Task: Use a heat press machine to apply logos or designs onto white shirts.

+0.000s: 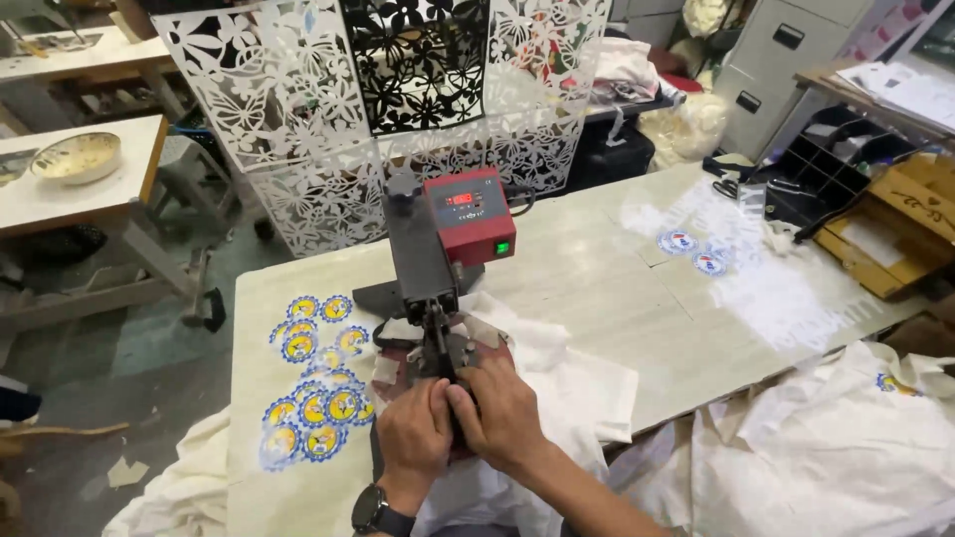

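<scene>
A small heat press [438, 249] with a red control box and a dark arm stands on the pale worktable [597, 288]. Its black handle [438, 343] reaches toward me. My left hand [413, 433], with a black watch on the wrist, and my right hand [502, 413] are both closed around the near end of that handle, side by side. White fabric [557, 378] lies under the press plate and spills over the table's front edge. Several round blue and yellow patches [313, 383] lie on the table just left of my hands.
Two round blue and white patches [693, 254] lie at the right. More white fabric [836, 447] hangs off the right front. A white cut-out floral screen [298, 109] stands behind the press. A wooden tray [895, 224] and black organiser sit far right. A bowl [78, 156] rests on a side table.
</scene>
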